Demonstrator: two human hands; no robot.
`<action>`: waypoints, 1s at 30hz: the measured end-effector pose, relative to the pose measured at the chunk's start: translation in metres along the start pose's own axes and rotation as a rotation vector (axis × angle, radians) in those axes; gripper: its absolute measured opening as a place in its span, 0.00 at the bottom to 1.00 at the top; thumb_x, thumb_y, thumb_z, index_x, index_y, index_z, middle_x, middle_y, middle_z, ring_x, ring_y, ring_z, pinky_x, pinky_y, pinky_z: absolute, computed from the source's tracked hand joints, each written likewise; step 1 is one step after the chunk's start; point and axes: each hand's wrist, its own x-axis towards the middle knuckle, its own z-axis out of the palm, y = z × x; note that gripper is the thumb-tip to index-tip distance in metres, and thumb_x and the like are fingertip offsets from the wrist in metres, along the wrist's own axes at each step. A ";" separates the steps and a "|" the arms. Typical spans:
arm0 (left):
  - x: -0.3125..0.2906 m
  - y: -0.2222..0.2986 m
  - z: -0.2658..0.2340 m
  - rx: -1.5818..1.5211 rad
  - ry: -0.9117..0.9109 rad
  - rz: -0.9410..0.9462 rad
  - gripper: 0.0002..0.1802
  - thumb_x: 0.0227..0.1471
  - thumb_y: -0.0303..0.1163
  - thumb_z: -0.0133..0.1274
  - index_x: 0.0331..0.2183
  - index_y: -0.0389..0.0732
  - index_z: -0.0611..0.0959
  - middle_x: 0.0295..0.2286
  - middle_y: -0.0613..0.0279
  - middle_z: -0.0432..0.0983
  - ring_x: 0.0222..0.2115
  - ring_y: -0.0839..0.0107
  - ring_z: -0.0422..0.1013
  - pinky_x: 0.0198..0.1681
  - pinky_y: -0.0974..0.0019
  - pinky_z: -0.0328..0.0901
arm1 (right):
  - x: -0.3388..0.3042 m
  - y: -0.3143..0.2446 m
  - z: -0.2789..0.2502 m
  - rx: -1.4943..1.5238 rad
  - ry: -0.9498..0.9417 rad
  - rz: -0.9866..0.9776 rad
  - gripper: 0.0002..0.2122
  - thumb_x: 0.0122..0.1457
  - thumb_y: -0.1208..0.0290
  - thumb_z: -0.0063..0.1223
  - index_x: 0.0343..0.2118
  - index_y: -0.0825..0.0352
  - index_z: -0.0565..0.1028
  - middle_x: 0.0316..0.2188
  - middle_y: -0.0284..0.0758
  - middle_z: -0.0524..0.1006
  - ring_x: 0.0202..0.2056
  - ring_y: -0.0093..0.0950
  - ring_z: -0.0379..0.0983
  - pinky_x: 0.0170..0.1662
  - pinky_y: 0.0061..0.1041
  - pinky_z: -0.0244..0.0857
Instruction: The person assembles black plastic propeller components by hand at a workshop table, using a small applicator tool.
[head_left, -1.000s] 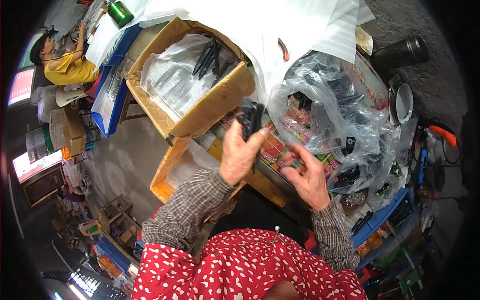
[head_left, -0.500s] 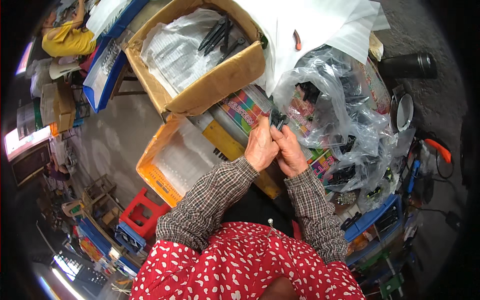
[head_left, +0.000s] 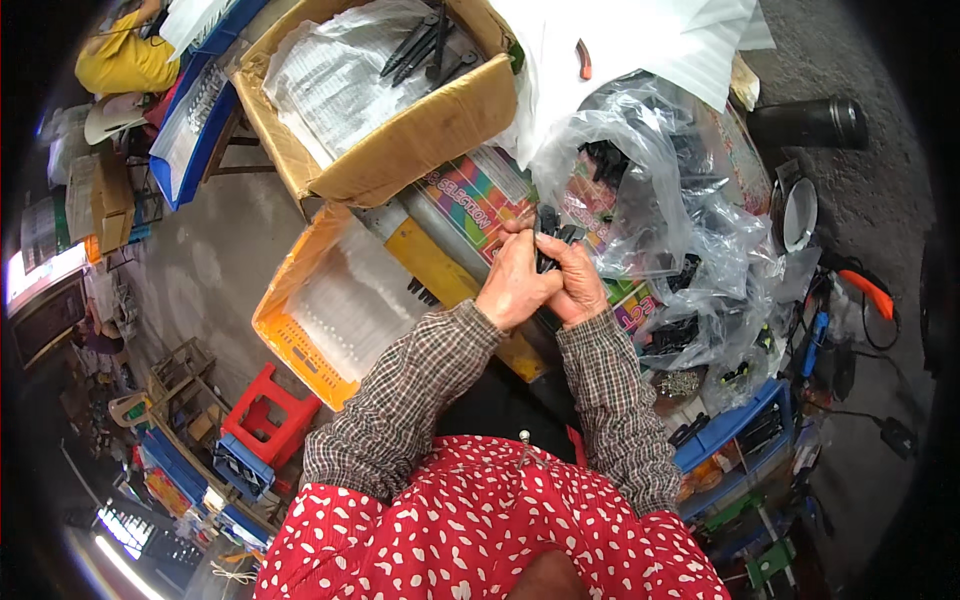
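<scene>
Both hands meet over a colourfully printed board in the middle. My left hand (head_left: 514, 280) is closed around a dark black part (head_left: 547, 222), apparently plastic, whose top ends stick up between the fingers. My right hand (head_left: 577, 282) is closed on the same part from the other side, thumb pressed against it; its lower portion is hidden by the fingers. Just right of the hands, a clear plastic bag (head_left: 655, 150) lies open with small black parts (head_left: 603, 160) inside. Beyond the hands stands a cardboard box (head_left: 415, 145), holding long black pieces (head_left: 430, 48) on a pale liner.
An orange basket (head_left: 300, 348) with a clear liner stands left of my forearms, near a yellow bar (head_left: 432, 262). White sheeting (head_left: 650, 40) bears a red-handled tool (head_left: 584, 62). A blue bin (head_left: 735, 425) is at lower right, a red stool (head_left: 268, 412) at lower left.
The view has shifted slightly, so most surroundings sit further left and up. My hands stay together on the black part, which now shows more upright between the fingers.
</scene>
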 end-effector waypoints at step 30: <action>-0.036 -0.007 0.004 -0.642 0.250 -0.178 0.22 0.50 0.14 0.48 0.49 0.27 0.65 0.44 0.53 0.68 0.43 0.68 0.70 0.44 0.65 0.73 | 0.034 -0.008 0.016 -0.277 0.089 -0.014 0.08 0.61 0.71 0.52 0.34 0.71 0.70 0.26 0.39 0.77 0.28 0.32 0.79 0.30 0.30 0.78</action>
